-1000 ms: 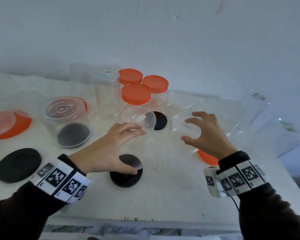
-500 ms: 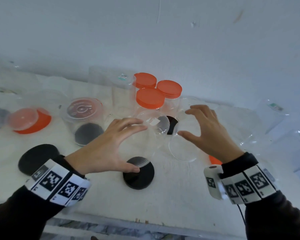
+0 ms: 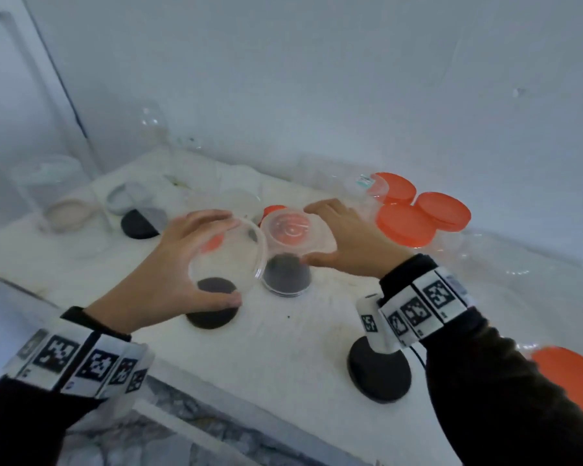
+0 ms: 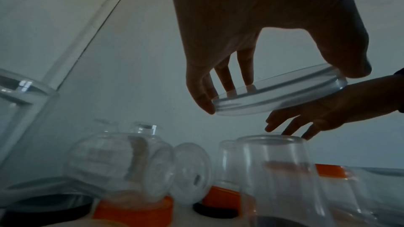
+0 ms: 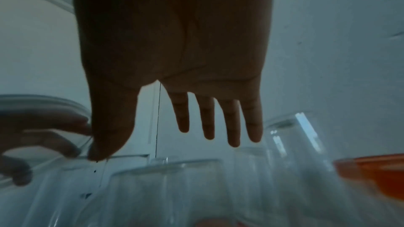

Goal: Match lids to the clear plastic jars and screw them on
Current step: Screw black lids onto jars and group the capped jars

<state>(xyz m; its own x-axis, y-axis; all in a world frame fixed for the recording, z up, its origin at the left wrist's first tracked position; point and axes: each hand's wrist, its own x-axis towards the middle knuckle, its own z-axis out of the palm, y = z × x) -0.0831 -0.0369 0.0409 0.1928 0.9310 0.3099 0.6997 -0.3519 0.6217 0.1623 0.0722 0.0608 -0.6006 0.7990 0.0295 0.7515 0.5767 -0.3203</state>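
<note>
Over the white table (image 3: 283, 348), mid-air: that's where the action is, both my hands up above the clutter.

Left hand: my left hand (image 3: 169, 274) has the clear lid (image 3: 228, 255) pinched by its rim, thumb on the near edge and fingertips on the far edge. It's tilted, not level.

Right hand: my right hand (image 3: 347, 243) is spread with straight fingers and holding nothing, fingertips hanging just over the rim of the clear jar (image 3: 288, 250). Can't tell from these views if they touch it.

Where the jar is: standing upright just right of the lid, with a black lid (image 3: 286, 275) showing through at its bottom and something orange-ish visible near its top.

Other stuff: three jars with orange lids (image 3: 408, 218) at the back right, one loose black lid under my left hand (image 3: 212, 312), another near the table edge (image 3: 379, 373).

Step, I reckon: bringing the lid over to try it on that jar.

What could go wrong #1: lid goes on tilted like it is now, threads cross and it jams.

What could go wrong #2: jar is light and empty, and nothing is holding it, so pressing down off-centre could tip it.

What could go wrong #3: slick clear rim, fingertip pinch only, could slip out.

What could go wrong #4: the size might not match.
</note>
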